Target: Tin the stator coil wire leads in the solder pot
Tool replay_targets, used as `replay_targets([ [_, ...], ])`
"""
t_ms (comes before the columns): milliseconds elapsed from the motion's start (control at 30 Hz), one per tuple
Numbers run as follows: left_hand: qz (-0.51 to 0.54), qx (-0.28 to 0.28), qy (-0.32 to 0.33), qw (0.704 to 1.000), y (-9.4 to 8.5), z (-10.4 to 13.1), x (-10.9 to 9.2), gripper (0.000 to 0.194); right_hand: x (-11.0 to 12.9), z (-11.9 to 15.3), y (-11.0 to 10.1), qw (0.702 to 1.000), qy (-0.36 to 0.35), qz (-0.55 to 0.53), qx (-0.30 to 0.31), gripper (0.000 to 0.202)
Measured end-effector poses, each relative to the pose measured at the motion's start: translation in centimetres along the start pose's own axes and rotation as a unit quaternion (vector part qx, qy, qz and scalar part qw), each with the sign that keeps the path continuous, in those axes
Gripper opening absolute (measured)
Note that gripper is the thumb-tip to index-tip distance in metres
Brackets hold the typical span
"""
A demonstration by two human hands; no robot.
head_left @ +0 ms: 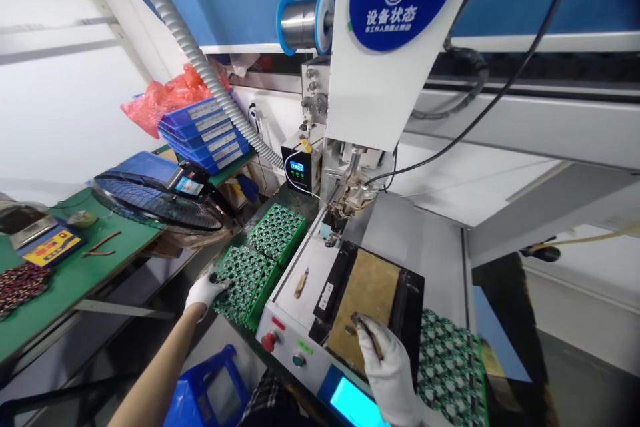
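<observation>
Head view: the white-gloved right hand (393, 370), lower centre, pinches a slim dark tool (373, 339) over a tan rectangular plate (374, 283). The white-gloved left hand (204, 295) touches green perforated boards (241, 278) left of centre, grip unclear. Similar green boards (447, 367) lie lower right; which are finished, I cannot tell.

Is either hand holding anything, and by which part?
The right hand holds a slim dark tool along its shaft. The left hand touches the left edge of a green lattice panel; whether it grips cannot be told.
</observation>
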State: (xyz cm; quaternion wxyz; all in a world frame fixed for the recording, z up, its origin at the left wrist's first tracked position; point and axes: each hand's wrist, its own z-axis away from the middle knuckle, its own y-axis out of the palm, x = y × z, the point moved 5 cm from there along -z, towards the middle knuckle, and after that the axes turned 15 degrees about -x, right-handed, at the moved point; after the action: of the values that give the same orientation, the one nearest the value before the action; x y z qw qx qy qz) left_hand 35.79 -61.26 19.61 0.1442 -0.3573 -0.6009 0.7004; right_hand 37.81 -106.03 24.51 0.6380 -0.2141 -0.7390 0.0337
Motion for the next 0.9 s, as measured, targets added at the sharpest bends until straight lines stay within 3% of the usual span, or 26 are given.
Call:
replay_targets([
  [133,0.013,-0.048,-0.009,0.999,-3.9,1.8,-1.0,0.046,-0.7,0.7,-0.7,0.998,0.052,-0.033,0.004,0.022],
  [233,0.069,-0.058,0.026,0.996,-5.4,5.0,-4.8,0.047,-0.5,1.1,-0.3,0.992,0.102,-0.073,0.005,0.025],
  [300,0.14,-0.018,0.076,0.987,-4.2,8.1,-9.0,0.048,0.0,0.7,0.7,0.986,0.125,-0.113,0.006,0.038],
  [400,0.228,0.05,0.168,0.958,-1.1,13.6,-15.7,0.05,0.2,-1.1,1.4,0.977,0.146,-0.152,-0.033,0.069],
  [533,0.254,0.056,0.294,0.92,1.9,18.8,-22.0,0.073,-1.3,-4.6,-0.5,0.965,0.174,-0.149,-0.128,0.079],
  [700,0.195,0.059,0.425,0.882,4.0,20.9,-25.1,0.082,-3.8,-7.7,-2.6,0.955,0.198,-0.146,-0.166,0.077],
  [900,0.13,0.056,0.472,0.87,5.5,21.5,-26.0,0.078,-4.7,-8.5,-1.8,0.959,0.198,-0.134,-0.155,0.072],
])
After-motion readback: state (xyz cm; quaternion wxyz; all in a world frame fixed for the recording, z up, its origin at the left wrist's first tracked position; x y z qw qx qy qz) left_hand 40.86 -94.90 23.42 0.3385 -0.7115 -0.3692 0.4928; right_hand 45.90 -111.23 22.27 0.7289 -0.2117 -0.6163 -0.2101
